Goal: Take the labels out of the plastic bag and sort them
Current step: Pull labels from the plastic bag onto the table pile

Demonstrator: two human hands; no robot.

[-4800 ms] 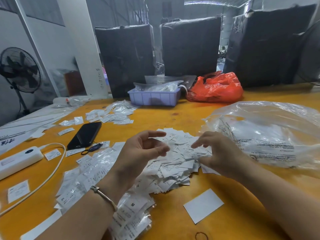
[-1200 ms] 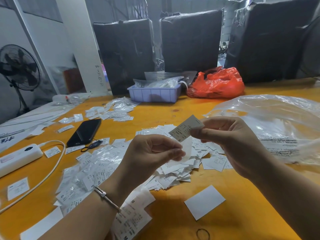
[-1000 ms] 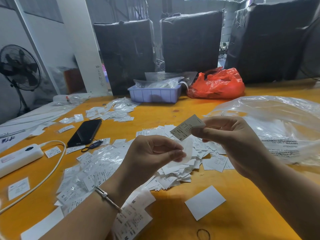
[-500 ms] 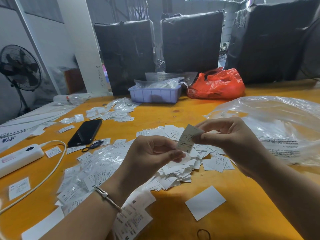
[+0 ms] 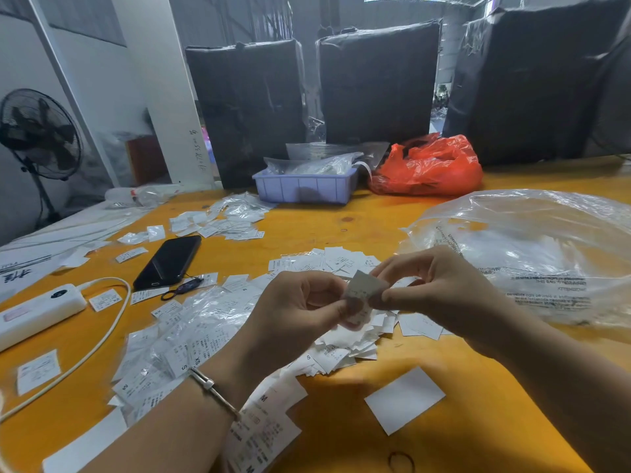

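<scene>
From the head view, we are holding both hands raised over the yellow surface (image 5: 341, 213), above the loose pile of labels (image 5: 345, 339). Our right hand (image 5: 440, 295) is pinching one label (image 5: 363, 291) between thumb and forefinger, fingers curled close round it. Our left hand (image 5: 300, 312) is meeting it from the other side, its fingers (image 5: 336, 310) curled and gripping a small stack of labels just below, so the single label is touching that stack.

A second ago we were holding this label up and apart from the left hand, face tilted toward us; now we are bringing it down and folding it against the stack. We judge that the label has been read and is joining its matching group, so one more piece is getting sorted.

The clear plastic bag (image 5: 532, 254) is lying slack to the right, near our right wrist, and whether any labels remain inside we cannot tell. Bagged label bundles (image 5: 177, 339) marked S and XS are lying to the left of the pile, under our left forearm. Beyond them a phone (image 5: 169, 261) is resting beside a white power bank (image 5: 37, 312). Much of the pile is still waiting unsorted.
</scene>
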